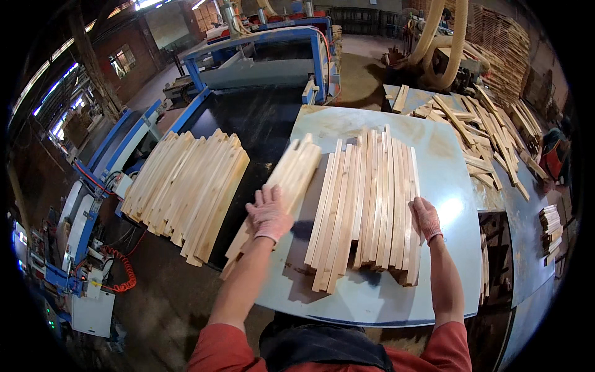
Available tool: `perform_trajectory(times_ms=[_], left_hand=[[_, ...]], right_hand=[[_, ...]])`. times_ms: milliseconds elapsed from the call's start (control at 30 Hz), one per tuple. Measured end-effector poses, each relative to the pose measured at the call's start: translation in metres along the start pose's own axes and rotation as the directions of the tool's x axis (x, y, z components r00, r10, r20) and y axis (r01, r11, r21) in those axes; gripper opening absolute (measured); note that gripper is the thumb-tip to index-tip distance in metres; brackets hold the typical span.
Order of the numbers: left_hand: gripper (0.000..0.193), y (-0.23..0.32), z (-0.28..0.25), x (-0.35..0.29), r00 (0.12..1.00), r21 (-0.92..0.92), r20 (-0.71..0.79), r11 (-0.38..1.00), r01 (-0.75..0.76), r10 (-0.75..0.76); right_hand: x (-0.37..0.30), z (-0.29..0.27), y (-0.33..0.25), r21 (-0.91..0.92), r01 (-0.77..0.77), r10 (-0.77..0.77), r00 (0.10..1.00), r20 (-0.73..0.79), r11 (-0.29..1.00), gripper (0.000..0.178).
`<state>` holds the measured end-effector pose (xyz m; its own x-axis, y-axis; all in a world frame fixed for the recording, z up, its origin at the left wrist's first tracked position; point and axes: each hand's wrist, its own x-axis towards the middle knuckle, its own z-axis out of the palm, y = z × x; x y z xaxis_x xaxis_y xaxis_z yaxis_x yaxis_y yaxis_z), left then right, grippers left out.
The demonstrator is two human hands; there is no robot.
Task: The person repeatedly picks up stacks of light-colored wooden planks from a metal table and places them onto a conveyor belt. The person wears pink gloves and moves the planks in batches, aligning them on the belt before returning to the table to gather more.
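Note:
My left hand [270, 214], in a pale knit work glove, lies with spread fingers on top of a small bundle of wooden strips [294, 162]. That bundle slants across the left edge of a grey metal-topped table [365, 304], partly over the black conveyor bed. On the table, a wider row of wooden strips [367, 198] lies side by side with uneven ends. At its right side my right hand [426, 218], gloved too, rests against the outermost strip, fingers extended along it. A gap of bare table separates the bundle from this row.
Left of the bundle, another block of wooden strips [186, 192] sits on the black conveyor bed [248, 124] of a blue-framed machine [260, 71]. Loose offcuts [477, 133] cover a bench at right. Beige ducts [455, 49] hang behind it. A person [555, 152] is at the far right.

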<state>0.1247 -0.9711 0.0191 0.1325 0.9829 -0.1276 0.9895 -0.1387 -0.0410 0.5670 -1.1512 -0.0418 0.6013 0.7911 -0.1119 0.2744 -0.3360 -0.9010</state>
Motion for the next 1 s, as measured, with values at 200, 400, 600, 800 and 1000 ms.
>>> perform_trajectory(times_ms=[200,400,600,800,1000], left_hand=[[0.102,-0.109,0.02,0.013,0.995,0.077,0.003,0.993,0.095,-0.096],[0.109,-0.138,0.025,0.011,0.995,0.049,0.007,0.993,0.104,-0.104],[0.109,-0.213,0.024,0.021,0.991,-0.197,-0.131,0.98,-0.042,0.016],[0.106,-0.348,0.027,0.053,0.982,-0.31,-0.168,0.95,0.028,-0.084],[0.106,-0.528,0.038,0.103,0.955,-0.166,-0.218,0.972,0.166,-0.2]], right_hand=[[0.018,0.0,0.042,0.129,0.016,-0.01,0.999,-0.046,0.992,0.06],[0.006,0.005,0.007,0.179,-0.052,0.037,0.996,0.082,0.982,0.058],[-0.021,0.045,-0.06,-0.612,0.101,-0.26,0.949,-0.176,0.784,0.08],[-0.104,0.191,-0.164,-0.742,0.402,-0.407,0.894,0.19,0.537,0.086],[-0.141,0.316,-0.184,-0.934,0.255,-0.191,0.959,0.211,0.249,0.076]])
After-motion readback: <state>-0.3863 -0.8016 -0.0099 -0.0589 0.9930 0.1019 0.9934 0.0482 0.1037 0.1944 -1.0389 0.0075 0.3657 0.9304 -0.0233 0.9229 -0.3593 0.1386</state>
